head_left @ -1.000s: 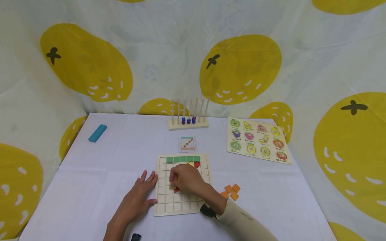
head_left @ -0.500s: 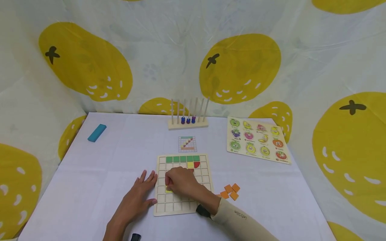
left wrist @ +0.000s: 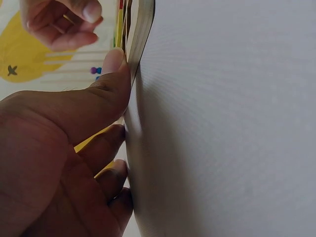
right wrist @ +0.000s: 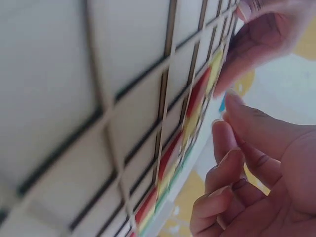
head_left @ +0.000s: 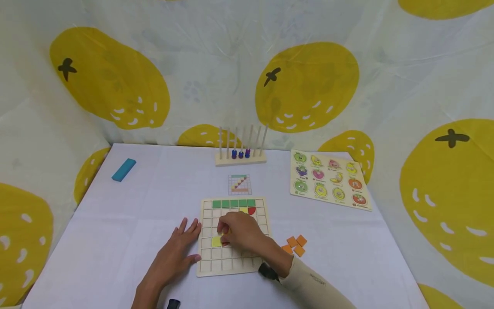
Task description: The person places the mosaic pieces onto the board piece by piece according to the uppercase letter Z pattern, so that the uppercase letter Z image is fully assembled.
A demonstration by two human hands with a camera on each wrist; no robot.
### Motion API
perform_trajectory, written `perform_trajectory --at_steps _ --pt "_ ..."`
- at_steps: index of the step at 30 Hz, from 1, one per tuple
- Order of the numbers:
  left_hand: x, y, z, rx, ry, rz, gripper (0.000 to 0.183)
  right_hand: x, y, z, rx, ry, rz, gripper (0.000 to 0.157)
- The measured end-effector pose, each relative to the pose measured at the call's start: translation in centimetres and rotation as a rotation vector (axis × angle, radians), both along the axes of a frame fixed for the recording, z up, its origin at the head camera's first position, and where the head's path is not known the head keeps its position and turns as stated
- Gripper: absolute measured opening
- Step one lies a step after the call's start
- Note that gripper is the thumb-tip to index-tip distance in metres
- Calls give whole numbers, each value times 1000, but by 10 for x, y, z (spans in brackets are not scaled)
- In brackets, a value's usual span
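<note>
The right hand (head_left: 242, 231) is hovering over the wooden grid board (head_left: 206, 254), its fingers loosely curled, thumb and forefinger staying a little apart with no piece showing between them. Below that grip and just to its left, a yellow tile (head_left: 216, 242) is lying flat in one of the board's squares, and a red piece (right wrist: 198, 90) is sitting right beside it. The tile is looking thin, stiff and light, so it is probably calling for a fingertip pinch on opposite edges. Farther left, the left hand (head_left: 173, 257) is resting its spread fingers and thumb against the board's left edge. Green tiles (head_left: 234, 204) are filling squares along the far row, while loose orange tiles (head_left: 299, 250) are lying on the surface (head_left: 347, 266) right of the board.
</note>
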State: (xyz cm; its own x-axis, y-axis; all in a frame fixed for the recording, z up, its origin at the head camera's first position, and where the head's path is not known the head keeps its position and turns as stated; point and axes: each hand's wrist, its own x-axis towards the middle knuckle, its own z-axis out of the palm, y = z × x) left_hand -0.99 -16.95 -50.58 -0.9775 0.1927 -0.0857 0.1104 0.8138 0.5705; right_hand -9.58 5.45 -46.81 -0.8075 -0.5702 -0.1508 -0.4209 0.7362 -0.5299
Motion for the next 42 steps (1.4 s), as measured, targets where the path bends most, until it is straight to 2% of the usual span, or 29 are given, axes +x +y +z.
perform_trajectory --at_steps 11,20,24,34,42 --pt "-1 1 2 -46 -45 13 99 -5 58 9 -137 21 -38 14" --pt "-2 1 4 -37 -49 14 99 -3 112 13 -142 -21 -176 17" --pt "-2 2 5 -47 -54 15 99 0 131 16 -131 -42 -201 18" --pt "-3 0 8 -47 -38 0 98 14 160 7 -80 -143 -123 27" --pt "-3 -1 7 -33 -44 1 98 19 161 0 -23 -138 -45 32"
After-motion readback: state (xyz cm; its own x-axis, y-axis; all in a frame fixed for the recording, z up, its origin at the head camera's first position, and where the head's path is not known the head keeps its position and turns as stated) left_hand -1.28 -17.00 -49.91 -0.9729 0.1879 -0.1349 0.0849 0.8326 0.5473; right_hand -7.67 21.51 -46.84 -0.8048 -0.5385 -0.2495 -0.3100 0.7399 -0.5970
